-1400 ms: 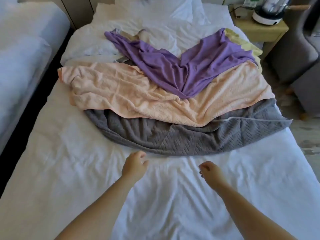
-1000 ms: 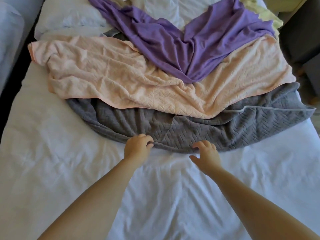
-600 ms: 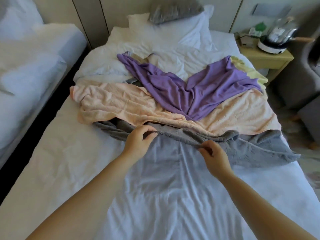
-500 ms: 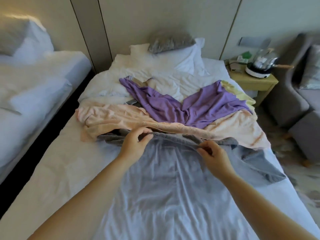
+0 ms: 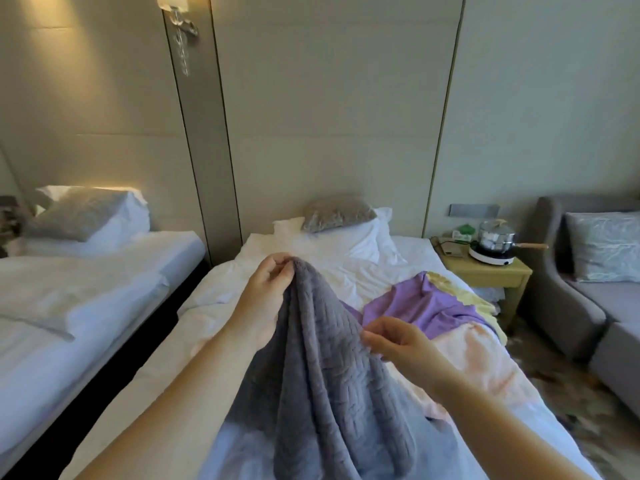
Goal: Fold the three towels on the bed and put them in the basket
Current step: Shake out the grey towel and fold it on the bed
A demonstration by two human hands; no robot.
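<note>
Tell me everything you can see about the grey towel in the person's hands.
The grey towel is thick and plush, with a raised herringbone weave. It hangs in deep vertical folds above the white bed. The left hand pinches its highest point; the right hand pinches its edge lower down, to the right. Its lower part spreads towards the bottom of the picture, paler and blurred there.
</note>
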